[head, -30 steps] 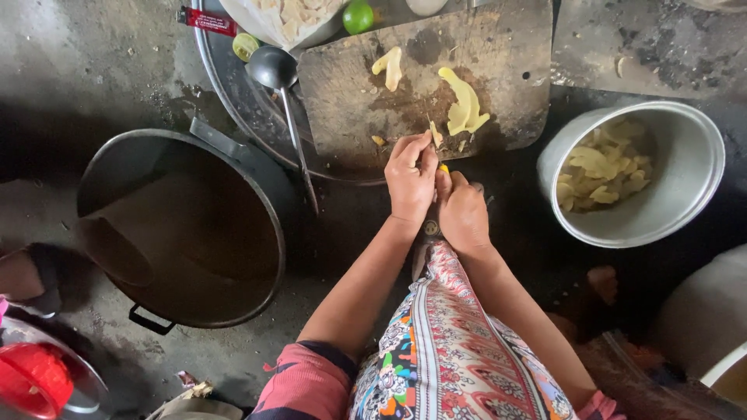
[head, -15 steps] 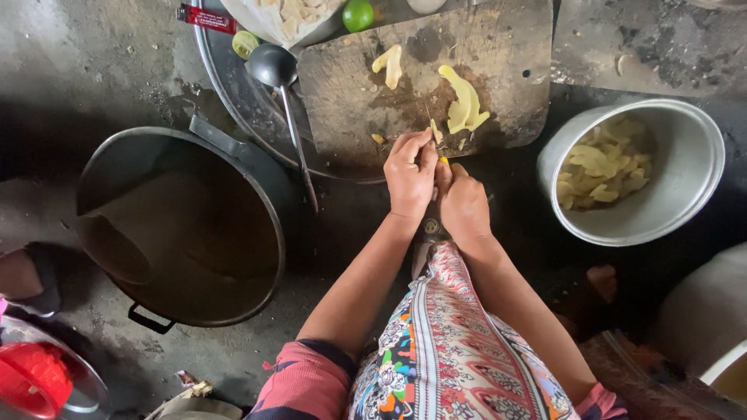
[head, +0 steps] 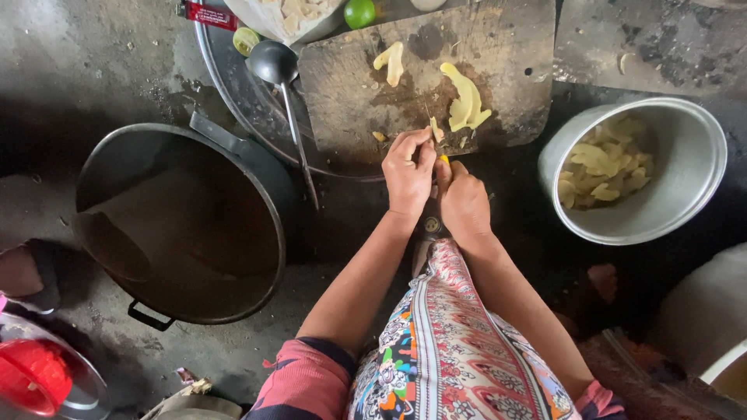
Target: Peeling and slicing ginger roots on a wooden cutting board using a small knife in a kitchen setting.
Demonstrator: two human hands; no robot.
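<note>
Wooden and worn, the cutting board (head: 350,85) fills the upper middle of the frame, and both hands are working right at its lower edge. Left hand (head: 408,173) is curled tight, fingertips pinching a small pale piece (head: 436,131) against the wood. Right hand (head: 464,204) sits just beside it, touching it, clenched around a yellow handle (head: 444,160) that peeks out between the two; the blade itself is hidden, so I cannot tell its shape. Two bigger pale yellow strips lie further up the board, one curved strip (head: 467,101) at centre right, one shorter strip (head: 391,62) to its left.

Over at the right edge, a round metal bowl (head: 700,155) holds a heap of cut yellowish chunks (head: 603,163). Left of the hands, a big dark pot (head: 257,187) holds brownish liquid. A ladle (head: 274,64) rests at upper left, its handle running down towards the pot. A green lime (head: 359,12) sits at the top edge, and a red lid (head: 31,377) shows at the lower left corner. A patterned skirt (head: 451,350) covers the lap at the bottom.
</note>
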